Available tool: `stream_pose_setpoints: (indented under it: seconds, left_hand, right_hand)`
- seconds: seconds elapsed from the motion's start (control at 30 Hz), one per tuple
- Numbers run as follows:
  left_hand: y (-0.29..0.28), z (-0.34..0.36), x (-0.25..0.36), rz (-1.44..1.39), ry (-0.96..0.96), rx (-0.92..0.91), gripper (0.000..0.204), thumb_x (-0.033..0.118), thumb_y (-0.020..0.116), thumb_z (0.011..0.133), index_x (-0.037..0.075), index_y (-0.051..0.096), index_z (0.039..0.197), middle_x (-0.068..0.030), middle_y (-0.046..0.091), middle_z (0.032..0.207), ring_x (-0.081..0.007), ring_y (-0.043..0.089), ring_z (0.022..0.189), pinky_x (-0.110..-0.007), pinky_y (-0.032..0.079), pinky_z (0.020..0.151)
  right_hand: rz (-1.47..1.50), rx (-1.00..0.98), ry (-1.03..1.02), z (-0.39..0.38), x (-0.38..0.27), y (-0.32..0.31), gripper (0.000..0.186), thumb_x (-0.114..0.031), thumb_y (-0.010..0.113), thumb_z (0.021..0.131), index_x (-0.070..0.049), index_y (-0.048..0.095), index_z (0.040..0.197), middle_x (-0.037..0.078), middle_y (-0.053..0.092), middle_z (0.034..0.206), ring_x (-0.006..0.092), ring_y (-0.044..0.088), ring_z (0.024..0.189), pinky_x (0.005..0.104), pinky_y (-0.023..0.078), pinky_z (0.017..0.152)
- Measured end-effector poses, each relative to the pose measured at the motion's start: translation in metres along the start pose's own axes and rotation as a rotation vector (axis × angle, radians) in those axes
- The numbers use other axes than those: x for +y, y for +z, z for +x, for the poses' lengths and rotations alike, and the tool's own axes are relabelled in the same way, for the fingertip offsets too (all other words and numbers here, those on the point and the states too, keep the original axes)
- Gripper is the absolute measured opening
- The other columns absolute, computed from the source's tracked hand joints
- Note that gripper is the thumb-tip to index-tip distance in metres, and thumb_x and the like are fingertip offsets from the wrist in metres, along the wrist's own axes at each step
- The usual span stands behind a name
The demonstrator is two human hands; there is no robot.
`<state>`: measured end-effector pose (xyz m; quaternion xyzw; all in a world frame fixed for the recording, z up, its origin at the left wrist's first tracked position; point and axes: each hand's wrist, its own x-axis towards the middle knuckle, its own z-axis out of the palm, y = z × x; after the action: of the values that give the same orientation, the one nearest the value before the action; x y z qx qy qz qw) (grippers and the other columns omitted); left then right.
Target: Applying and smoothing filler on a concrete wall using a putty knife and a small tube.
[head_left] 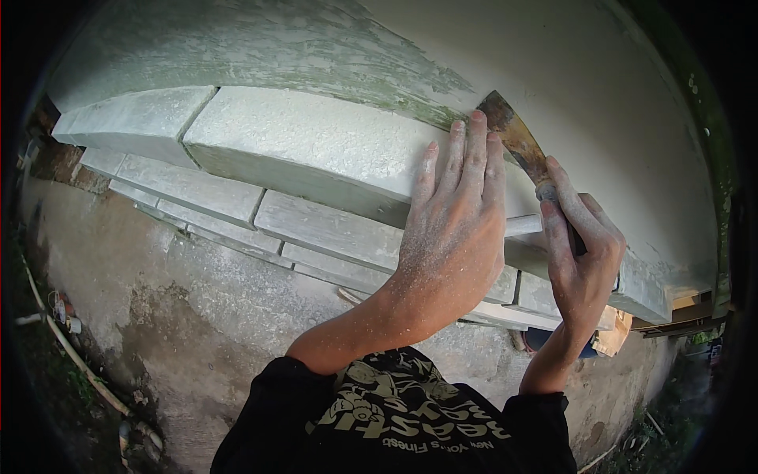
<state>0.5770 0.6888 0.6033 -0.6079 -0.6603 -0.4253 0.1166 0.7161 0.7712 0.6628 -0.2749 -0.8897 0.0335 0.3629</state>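
My left hand (450,253), dusted with white powder, lies with its fingers stretched out across the top of a pale block ledge (308,130), its fingertips close to the wall. My right hand (588,257) grips a putty knife (521,142) by its dark handle. The knife's worn, brownish blade slants up and left, its tip against the smooth wall (592,87) just beyond my left fingertips. A short white rod (523,225) shows between my hands; whether my left thumb touches it is hidden.
Stepped rows of pale blocks (197,189) run beneath the ledge. Stained concrete ground (197,316) lies below, with a thin pole (87,371) at the left. Torn brown cardboard (614,336) is at the right. Greenish, rough plaster (260,55) covers the wall's left part.
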Motion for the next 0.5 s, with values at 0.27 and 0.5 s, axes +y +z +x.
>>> stream_pose_setpoints:
  seconds: [0.27,0.5]
  left_hand:
    - [0.003,0.006,-0.002,0.002,-0.074,0.094,0.071,0.003,0.057,0.086,-0.024,0.030,0.146,-0.0466,0.022,0.155,-0.0545,0.026,0.148,-0.065,0.018,0.120]
    - [0.006,-0.001,0.001,-0.013,0.004,0.017,0.071,0.004,0.057,0.087,-0.025,0.029,0.146,-0.0481,0.020,0.154,-0.0564,0.025,0.148,-0.067,0.017,0.119]
  right_hand:
    - [0.033,-0.011,-0.133,0.019,-0.001,0.020,0.045,-0.005,0.068,0.088,-0.015,0.072,0.132,0.010,0.065,0.074,0.0166,0.055,0.063,0.0342,0.047,0.064]
    - [-0.009,0.032,-0.075,0.005,0.009,0.010,0.045,-0.005,0.070,0.088,-0.012,0.071,0.133,0.013,0.070,0.080,0.0162,0.061,0.069,0.0320,0.050,0.070]
